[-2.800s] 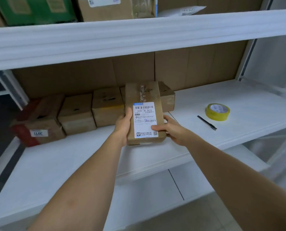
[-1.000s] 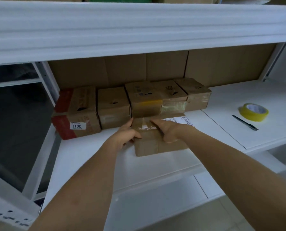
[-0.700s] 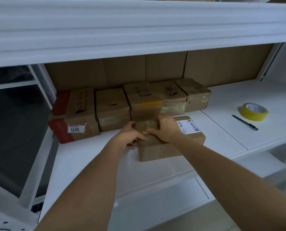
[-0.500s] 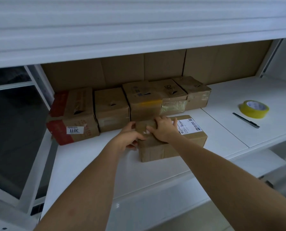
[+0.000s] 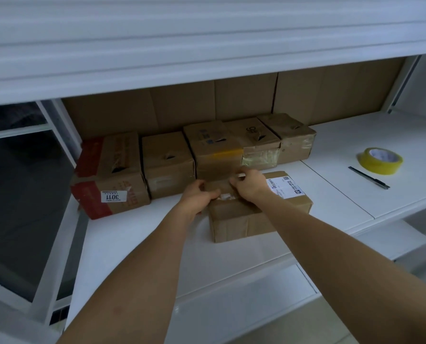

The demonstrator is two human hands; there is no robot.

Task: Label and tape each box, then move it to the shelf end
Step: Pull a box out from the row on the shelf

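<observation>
Cardboard box (image 5: 244,219) under both hands.

White metal shelf (image 5: 256,256) under another white shelf board (image 5: 207,45); brown cardboard backing (image 5: 331,93) behind, dark floor (image 5: 21,207) past its left edge.

Labelled box (image 5: 259,214) before box row (image 5: 194,155)

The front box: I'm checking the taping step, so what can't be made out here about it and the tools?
Head view only:
- Top seam of the front box: covered by the left hand and right hand.
- What the right fingers pinch: too small.
- Shipping label text: too small, partly behind the right wrist.
- Dark tool beside the tape roll: pen or knife unclear.
</observation>
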